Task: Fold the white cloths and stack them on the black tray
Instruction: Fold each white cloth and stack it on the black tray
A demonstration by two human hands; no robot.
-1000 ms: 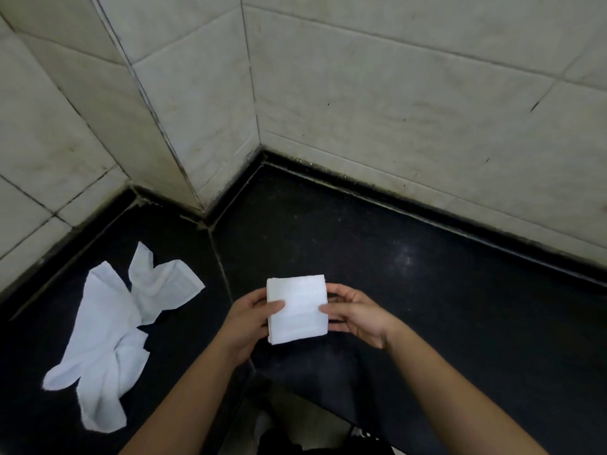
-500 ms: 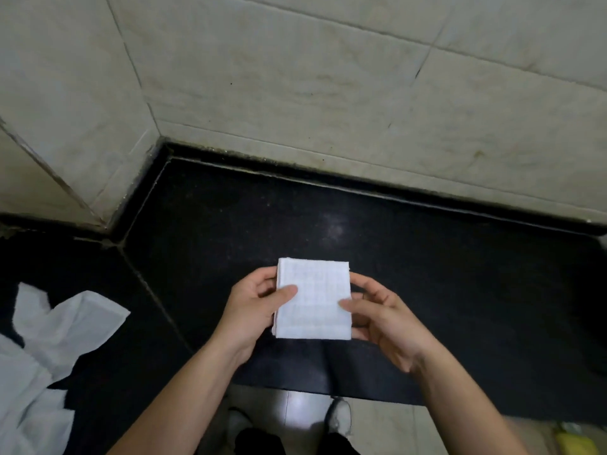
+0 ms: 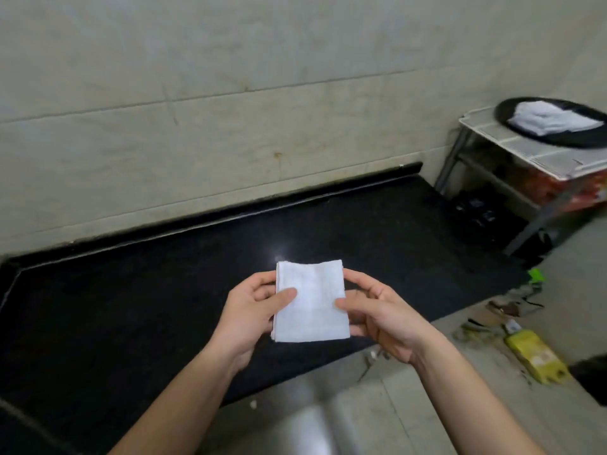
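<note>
Folded cloth over black counter; black tray (cloths aboard) on rack.

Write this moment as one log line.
left hand grips folded cloth | right hand grips it too | black tray on rack holds cloths | not yet stacked

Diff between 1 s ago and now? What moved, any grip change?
The head view swung right: the loose white cloths on the left dropped out of frame, and the black tray, with stacked cloths on it, came into view on a white rack at upper right. The left hand and right hand still hold the folded cloth by its side edges above the black counter; no grip change.
</note>
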